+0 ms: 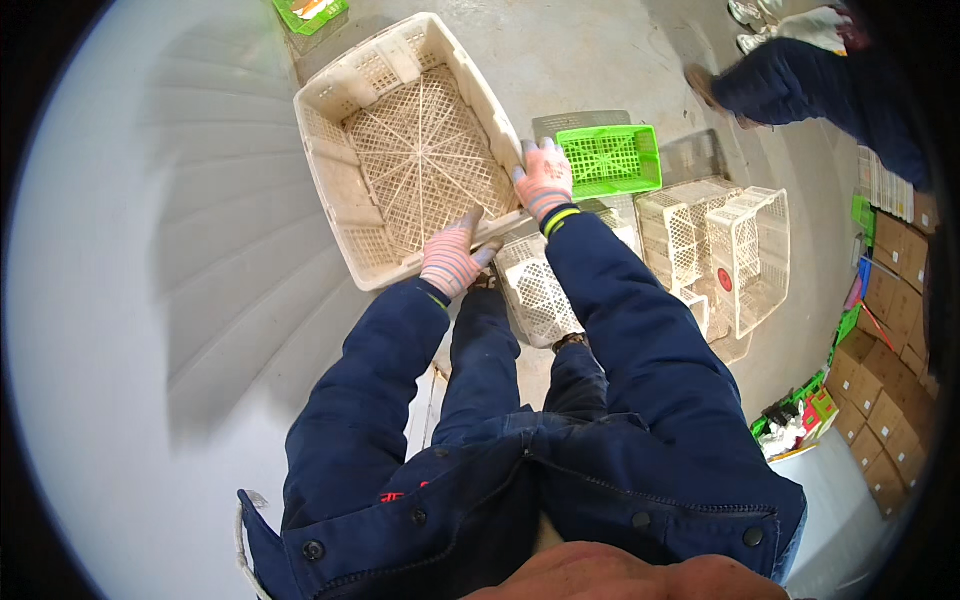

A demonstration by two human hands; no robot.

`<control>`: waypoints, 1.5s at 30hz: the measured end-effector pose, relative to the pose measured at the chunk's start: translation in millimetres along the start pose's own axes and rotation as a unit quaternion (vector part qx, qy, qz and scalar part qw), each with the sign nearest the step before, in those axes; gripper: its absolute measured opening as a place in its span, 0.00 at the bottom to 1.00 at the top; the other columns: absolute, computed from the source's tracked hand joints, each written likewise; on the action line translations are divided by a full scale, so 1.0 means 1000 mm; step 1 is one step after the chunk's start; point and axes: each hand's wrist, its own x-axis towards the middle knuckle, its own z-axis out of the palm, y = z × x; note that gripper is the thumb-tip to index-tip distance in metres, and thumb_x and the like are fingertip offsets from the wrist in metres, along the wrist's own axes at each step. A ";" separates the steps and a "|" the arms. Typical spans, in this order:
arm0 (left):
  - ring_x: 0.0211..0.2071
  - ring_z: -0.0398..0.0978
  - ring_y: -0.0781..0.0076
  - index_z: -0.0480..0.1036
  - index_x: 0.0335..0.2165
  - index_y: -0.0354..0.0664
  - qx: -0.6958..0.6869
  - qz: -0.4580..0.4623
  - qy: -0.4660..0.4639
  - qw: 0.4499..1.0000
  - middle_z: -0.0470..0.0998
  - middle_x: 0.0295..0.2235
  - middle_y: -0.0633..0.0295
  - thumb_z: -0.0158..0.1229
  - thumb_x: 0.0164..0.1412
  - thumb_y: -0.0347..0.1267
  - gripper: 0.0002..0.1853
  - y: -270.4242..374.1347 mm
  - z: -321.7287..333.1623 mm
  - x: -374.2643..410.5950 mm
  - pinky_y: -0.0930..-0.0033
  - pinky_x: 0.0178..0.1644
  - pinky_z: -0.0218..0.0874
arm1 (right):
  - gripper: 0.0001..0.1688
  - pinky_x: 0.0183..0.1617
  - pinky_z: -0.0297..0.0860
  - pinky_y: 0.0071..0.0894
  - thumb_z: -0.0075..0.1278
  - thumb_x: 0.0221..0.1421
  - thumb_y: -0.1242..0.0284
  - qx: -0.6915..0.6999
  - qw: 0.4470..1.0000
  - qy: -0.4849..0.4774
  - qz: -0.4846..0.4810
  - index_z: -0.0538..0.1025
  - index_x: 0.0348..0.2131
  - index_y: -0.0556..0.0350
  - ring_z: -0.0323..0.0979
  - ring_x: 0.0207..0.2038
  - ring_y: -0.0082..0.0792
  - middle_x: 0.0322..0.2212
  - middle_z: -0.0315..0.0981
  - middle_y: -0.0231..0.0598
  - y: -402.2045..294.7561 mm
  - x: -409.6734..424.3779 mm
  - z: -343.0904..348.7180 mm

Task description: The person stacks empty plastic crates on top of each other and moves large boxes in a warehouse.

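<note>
A large, dirty off-white plastic crate [420, 150] with a lattice bottom is held tilted in front of me. My left hand [454, 255], in a pink striped glove with grey fingertips, grips its near rim. On the crate's right-hand rim lies my right hand [545, 178], gloved the same way, fingers over the edge. Just right of that hand, a small bright green plastic basket [607, 159] stands on the floor. Below the hands, near my feet, is a white lattice crate [541, 296], partly hidden by my right sleeve.
Several off-white crates [750, 259] stand at the right. Another person's leg [787, 82] is at the upper right. Stacked cardboard boxes [870, 390] line the far right. A green basket [311, 16] with contents sits at the top left. A pale wall [225, 225] runs along the left.
</note>
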 end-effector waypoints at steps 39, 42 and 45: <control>0.54 0.58 0.57 0.62 0.50 0.45 0.410 0.297 -0.029 0.862 0.64 0.51 0.58 0.54 0.48 0.36 0.27 0.074 0.121 0.164 0.53 0.58 0.47 | 0.22 0.49 0.59 0.28 0.48 0.52 0.64 0.759 0.529 0.033 0.378 0.73 0.44 0.58 0.65 0.45 0.31 0.44 0.69 0.39 0.167 -0.060 0.139; 0.48 0.64 0.60 0.69 0.42 0.45 0.479 0.288 -0.185 0.809 0.70 0.42 0.58 0.56 0.48 0.36 0.20 0.081 0.150 0.197 0.56 0.56 0.49 | 0.25 0.51 0.58 0.27 0.44 0.57 0.59 0.744 0.605 0.102 0.265 0.70 0.46 0.61 0.64 0.46 0.30 0.43 0.69 0.38 0.165 -0.059 0.154; 0.43 0.67 0.59 0.72 0.35 0.45 0.483 0.280 -0.201 0.805 0.71 0.36 0.58 0.58 0.46 0.37 0.16 0.088 0.157 0.204 0.57 0.49 0.56 | 0.30 0.50 0.60 0.27 0.43 0.57 0.52 0.796 0.526 0.094 0.284 0.70 0.48 0.58 0.65 0.45 0.29 0.43 0.69 0.39 0.158 -0.064 0.168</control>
